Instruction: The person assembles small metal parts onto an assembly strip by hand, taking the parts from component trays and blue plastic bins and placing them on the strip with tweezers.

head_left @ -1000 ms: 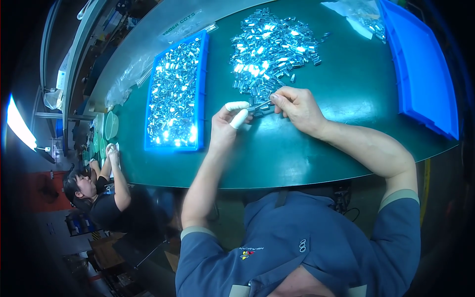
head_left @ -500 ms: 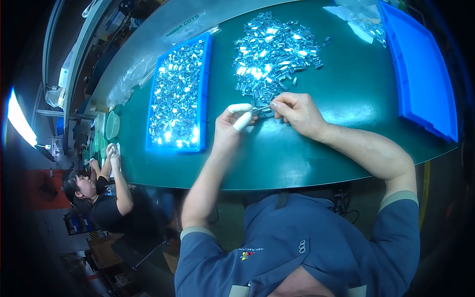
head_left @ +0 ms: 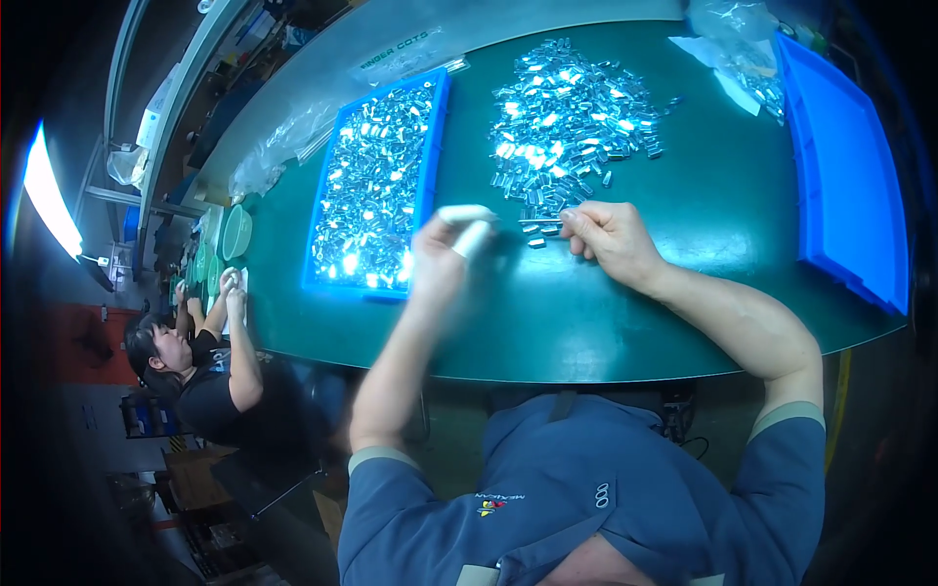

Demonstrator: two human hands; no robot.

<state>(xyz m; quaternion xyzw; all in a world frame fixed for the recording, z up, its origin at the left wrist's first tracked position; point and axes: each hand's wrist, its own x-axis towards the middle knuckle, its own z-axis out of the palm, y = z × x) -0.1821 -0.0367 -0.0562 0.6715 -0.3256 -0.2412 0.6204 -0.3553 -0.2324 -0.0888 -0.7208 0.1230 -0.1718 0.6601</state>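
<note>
My right hand (head_left: pixel 614 240) is closed in a pinch on a thin metal rod (head_left: pixel 539 221), which points left over the near end of a pile of small shiny metal pieces (head_left: pixel 567 107). A few loose pieces lie just under the rod. My left hand (head_left: pixel 447 250), with white finger cots on the thumb and a finger, is beside the right edge of a blue tray (head_left: pixel 427 186) full of similar metal pieces. Motion smears this hand, so whether anything is between its fingertips cannot be made out.
An upturned or tilted blue tray (head_left: pixel 850 166) stands at the right table edge. Clear plastic bags (head_left: pixel 738 39) with metal pieces lie at the far right. On the left a co-worker (head_left: pixel 210 366) sits by green bowls (head_left: pixel 236 232). The green table (head_left: pixel 625 332) curves in front of me.
My left hand has moved away from the right hand and the rod, leftward to the filled tray. The right hand still holds the rod. The whole view has shifted slightly.
</note>
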